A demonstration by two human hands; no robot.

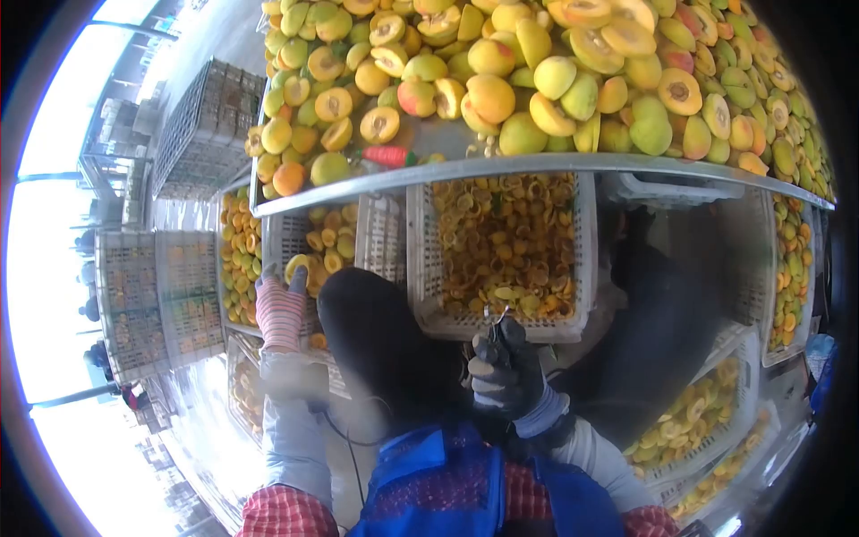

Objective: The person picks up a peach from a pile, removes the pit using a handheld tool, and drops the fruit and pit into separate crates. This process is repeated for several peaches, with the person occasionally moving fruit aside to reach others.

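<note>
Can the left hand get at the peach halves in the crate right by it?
Probably yes: the left hand already rests at the crate edge holding one peach half, with nothing between.

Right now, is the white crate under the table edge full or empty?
Partly full: the white crate holds peach pieces below its rim, side walls showing.

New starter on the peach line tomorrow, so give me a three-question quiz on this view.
1. True or false: the left hand holds a peach half over a white crate.
2. What does the right hand grip?
A) a small metal tool
B) a whole peach
C) a brush
3. What fills the central basket below the metal tray?

Key:
1. True
2. A
3. Peach pieces or pits, too small to tell which
</note>
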